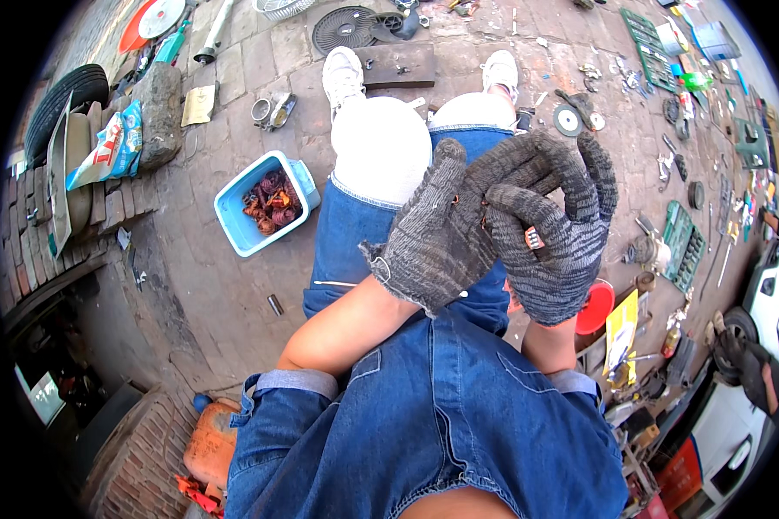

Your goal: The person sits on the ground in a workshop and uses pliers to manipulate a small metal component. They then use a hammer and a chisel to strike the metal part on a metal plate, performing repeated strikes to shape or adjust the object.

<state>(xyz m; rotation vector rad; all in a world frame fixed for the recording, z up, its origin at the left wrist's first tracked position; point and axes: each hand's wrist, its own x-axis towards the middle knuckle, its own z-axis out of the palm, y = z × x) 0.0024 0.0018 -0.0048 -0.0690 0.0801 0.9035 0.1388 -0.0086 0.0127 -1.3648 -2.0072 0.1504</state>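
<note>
Both my hands wear grey knitted work gloves and meet above my lap. My left hand is turned palm up, its thumb stretched away from the fingers. Over its palm and fingers, my right hand has its fingers bent inward, the tips touching the left glove. Tiny reddish-brown bits show by those fingertips, too small to name. A small orange-and-white striped patch is on the right glove. To the left of my legs stands a light blue plastic basin with reddish-brown coils, looking like copper windings.
A dark metal plate lies between my feet. Beyond are a black fan part and a disc. At right are a red bucket, a green tool case, scattered tools and a white car. A tyre leans left.
</note>
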